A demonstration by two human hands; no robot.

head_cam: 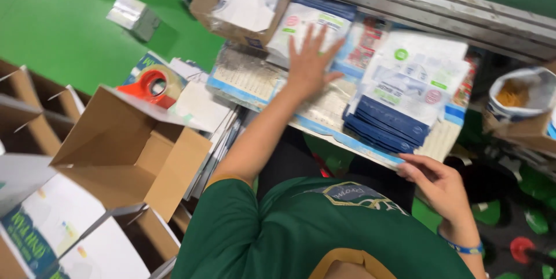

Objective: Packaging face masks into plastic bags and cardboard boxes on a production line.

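My left hand (310, 62) reaches forward with fingers spread, palm down, over a flat white and blue packet (307, 24) on the work board (255, 79). It holds nothing. A stack of flat white and dark blue packets (405, 90) lies to the right of that hand. My right hand (440, 186) rests at the near right edge of the board, below the stack, fingers loosely curled and touching the edge. A blue band is on that wrist. I wear a green shirt.
An open cardboard box (130, 151) stands at the left, more cartons below it. An orange tape dispenser (152, 86) lies behind it. A small box of white items (246, 4) sits at the top. A bag of yellow bits (518, 93) is at right. The floor is green.
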